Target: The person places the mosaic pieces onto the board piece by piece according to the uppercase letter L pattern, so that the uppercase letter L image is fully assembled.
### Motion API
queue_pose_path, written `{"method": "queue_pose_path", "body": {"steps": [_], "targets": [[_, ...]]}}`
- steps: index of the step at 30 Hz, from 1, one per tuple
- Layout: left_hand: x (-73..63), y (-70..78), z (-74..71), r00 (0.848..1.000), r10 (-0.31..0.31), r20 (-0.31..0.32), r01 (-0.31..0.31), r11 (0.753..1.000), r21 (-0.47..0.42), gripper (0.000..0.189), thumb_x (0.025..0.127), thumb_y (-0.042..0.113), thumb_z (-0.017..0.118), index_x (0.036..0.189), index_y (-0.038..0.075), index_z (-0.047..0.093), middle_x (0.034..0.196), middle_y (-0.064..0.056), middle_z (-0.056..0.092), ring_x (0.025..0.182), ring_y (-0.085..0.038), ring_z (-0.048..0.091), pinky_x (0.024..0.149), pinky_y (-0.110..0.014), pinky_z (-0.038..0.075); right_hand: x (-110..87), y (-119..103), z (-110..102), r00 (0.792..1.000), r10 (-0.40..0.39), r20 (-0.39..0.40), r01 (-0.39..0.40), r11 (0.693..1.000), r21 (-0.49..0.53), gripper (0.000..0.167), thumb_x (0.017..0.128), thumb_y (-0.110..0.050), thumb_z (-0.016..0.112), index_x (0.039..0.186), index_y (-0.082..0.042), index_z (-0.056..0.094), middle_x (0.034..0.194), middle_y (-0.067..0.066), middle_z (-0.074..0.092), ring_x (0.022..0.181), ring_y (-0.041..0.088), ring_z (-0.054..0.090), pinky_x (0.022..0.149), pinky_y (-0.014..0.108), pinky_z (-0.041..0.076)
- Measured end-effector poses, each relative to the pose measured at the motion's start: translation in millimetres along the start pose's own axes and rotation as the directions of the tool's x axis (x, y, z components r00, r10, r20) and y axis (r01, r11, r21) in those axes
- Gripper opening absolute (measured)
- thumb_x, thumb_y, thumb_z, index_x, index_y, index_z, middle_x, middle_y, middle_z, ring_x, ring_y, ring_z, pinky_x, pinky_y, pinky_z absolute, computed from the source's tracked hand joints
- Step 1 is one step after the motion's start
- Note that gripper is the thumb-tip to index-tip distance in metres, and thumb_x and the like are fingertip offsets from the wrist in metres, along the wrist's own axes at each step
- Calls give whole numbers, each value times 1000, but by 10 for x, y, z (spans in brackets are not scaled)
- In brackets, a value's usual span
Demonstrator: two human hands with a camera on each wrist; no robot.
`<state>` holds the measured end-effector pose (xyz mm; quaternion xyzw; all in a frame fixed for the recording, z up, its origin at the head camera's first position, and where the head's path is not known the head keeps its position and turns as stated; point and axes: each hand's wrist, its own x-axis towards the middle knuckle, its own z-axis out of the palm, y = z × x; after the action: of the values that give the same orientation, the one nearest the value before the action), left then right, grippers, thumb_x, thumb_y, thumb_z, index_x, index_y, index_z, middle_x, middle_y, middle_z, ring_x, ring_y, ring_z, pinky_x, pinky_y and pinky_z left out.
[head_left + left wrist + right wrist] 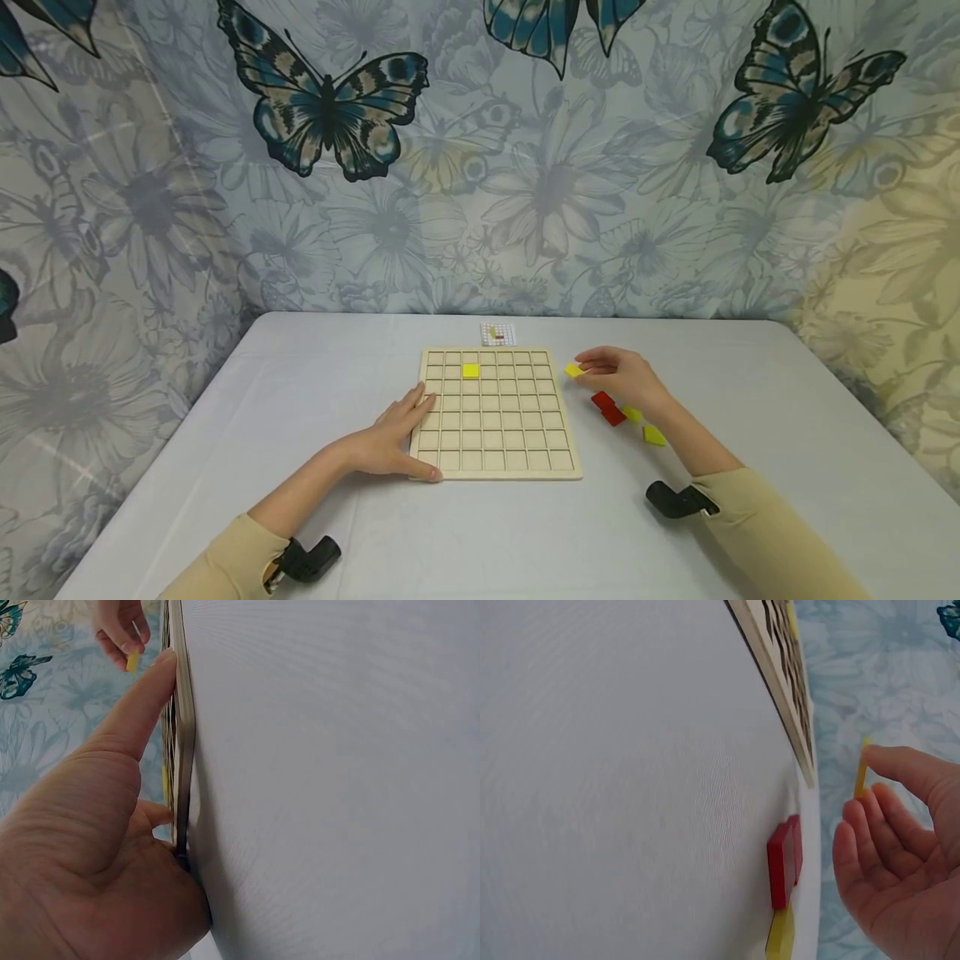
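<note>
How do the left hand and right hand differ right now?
The left hand touches the board along its left side; the right hand is off to the board's right, clear of it. The left hand holds no tile, while the right hand pinches a yellow tile. The left hand is spread, whereas the right hand's fingers are bent. Both are bare.

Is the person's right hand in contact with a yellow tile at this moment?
Touching. The right wrist view shows it plainly: the right hand pinches a yellow tile between thumb and fingers.
</note>
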<state>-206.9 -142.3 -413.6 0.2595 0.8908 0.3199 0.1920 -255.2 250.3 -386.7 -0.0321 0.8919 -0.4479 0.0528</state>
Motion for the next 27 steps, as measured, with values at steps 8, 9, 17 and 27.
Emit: {"method": "queue_pose_path", "body": {"steps": [8, 9, 17, 27], "targets": [[2, 2, 2, 1000, -1, 0, 1, 1000, -3, 114, 76, 47, 81, 156, 4, 12, 162, -16, -8, 147, -39, -5, 115, -58, 4, 27, -110, 162, 998, -53, 24, 53, 999, 9, 46, 85, -27, 77, 124, -7, 63, 117, 11, 65, 105, 25, 62, 85, 36, 52], [1, 4, 2, 1000, -2, 0, 2, 1000, -5, 114, 76, 47, 81, 156, 4, 12, 162, -16, -8, 147, -39, -5, 115, -58, 4, 33, -124, 181, 998, -60, 26, 60, 998, 1, 46, 85, -28, 77, 124, -7, 63, 116, 11, 65, 104, 25, 62, 86, 37, 52], [9, 1, 4, 1000, 10, 4, -10, 1000, -4, 114, 77, 48, 80, 156, 3, 12, 162, -17, -8, 147, -38, -6, 116, -57, 3, 71, -210, 332, 995, -94, 41, 93, 995, 20, 41, 83, -22, 78, 118, -5, 66, 109, 10, 67, 97, 23, 63, 82, 34, 52], [7, -10, 1, 1000, 2, 7, -2, 1000, -6, 115, 77, 48, 80, 156, 3, 10, 162, -16, -9, 147, -36, -7, 116, -56, 2, 107, -303, 515, 990, -119, 70, 116, 992, 43, 39, 82, -19, 79, 115, -4, 67, 107, 8, 68, 94, 21, 63, 83, 35, 51]]}}
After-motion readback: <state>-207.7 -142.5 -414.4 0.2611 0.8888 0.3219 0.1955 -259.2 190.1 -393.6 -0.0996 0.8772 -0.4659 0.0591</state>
